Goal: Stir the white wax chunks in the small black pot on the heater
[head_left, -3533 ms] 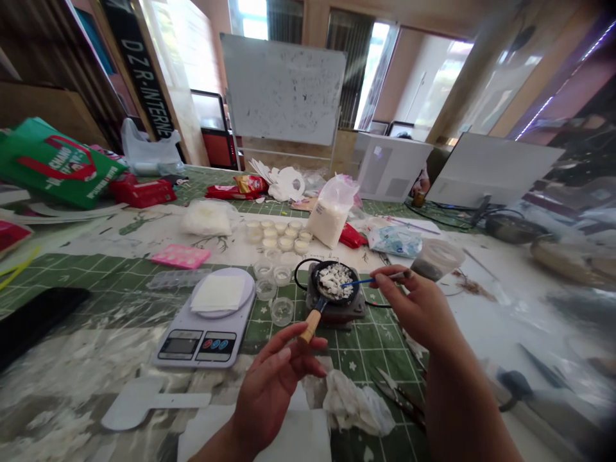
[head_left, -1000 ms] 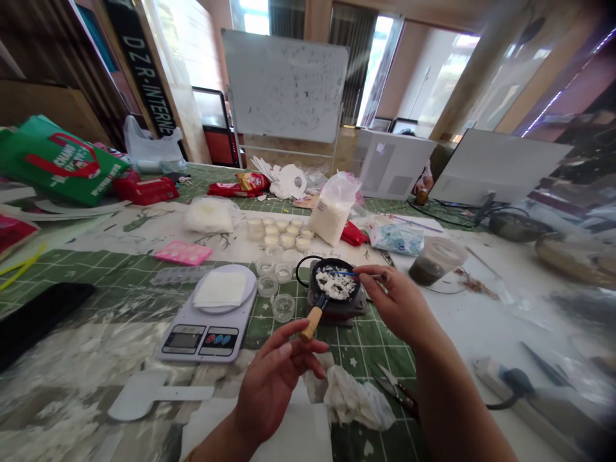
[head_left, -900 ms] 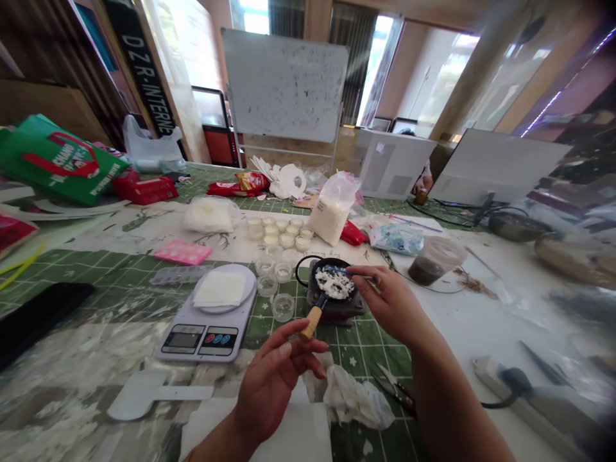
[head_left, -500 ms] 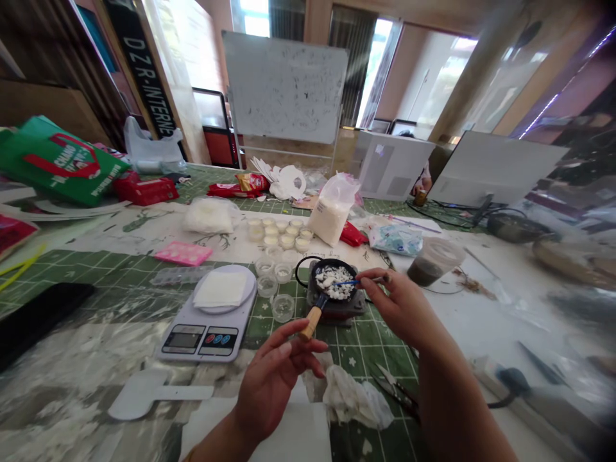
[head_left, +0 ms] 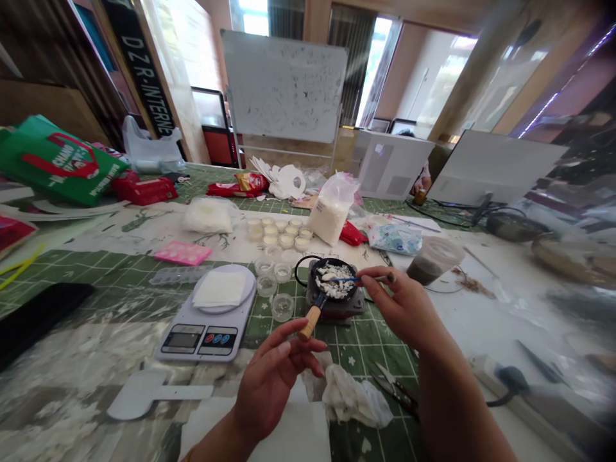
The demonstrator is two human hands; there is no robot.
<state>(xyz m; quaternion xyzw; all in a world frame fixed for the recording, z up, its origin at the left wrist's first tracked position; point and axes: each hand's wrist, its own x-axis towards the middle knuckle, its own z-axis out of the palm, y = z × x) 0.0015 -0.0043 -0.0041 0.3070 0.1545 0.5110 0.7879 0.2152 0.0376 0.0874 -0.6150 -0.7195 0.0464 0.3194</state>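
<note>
A small black frying pan (head_left: 354, 282) with a wooden handle (head_left: 312, 321) sits on a small dark burner (head_left: 337, 313). White flakes (head_left: 335, 287) are spread inside the pan. My right hand (head_left: 399, 307) pinches a thin blue stick (head_left: 347, 279), its near end dark and its far end among the flakes. My left hand (head_left: 276, 378) is turned partly palm up with its fingers apart. Its index finger touches the end of the wooden handle without wrapping round it. Left of the burner are several small clear cups (head_left: 282, 307).
A kitchen scale (head_left: 205, 321) bearing white paper stands left. Filled cups (head_left: 287, 240) and a bag of white granules (head_left: 332, 212) lie behind the pan. Scissors (head_left: 397, 388), crumpled tissue (head_left: 353, 396) and a white spatula (head_left: 139, 394) are close by. A plastic tub (head_left: 436, 260) stands right.
The far end of the blue stick has moved left across the pan and the flakes have shifted. The right hand has barely moved; the left hand stays at the handle.
</note>
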